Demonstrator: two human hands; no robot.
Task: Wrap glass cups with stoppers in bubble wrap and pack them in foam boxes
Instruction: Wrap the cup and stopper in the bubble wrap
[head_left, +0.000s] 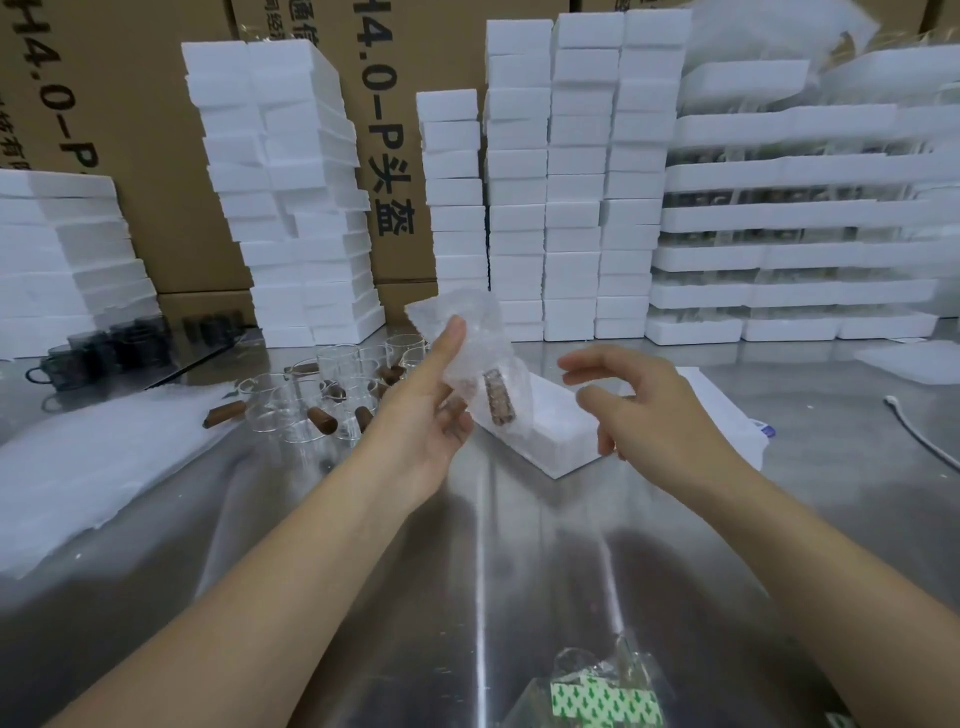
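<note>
The left hand (431, 415) holds the wrapped cup (480, 353) in the air, just above the open foam box (561, 441) on the worktop (493, 545). The brown stopper (500, 402) shows through the wrap. The right hand (639, 405) is near, fingers loose & spread, holding nothing. Risk: the wrap looks loose at the top, so w/ a one-hand grip the cup may slip out & hit the box edge. The bare cups (311, 405) at left could also get knocked.

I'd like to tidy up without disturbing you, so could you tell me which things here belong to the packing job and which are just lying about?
Job: wrapped cup, open foam box, bare glass cups, bubble wrap sheets, foam box stacks.
Lying about: dark mugs, white cord, green-patterned packet.
</note>
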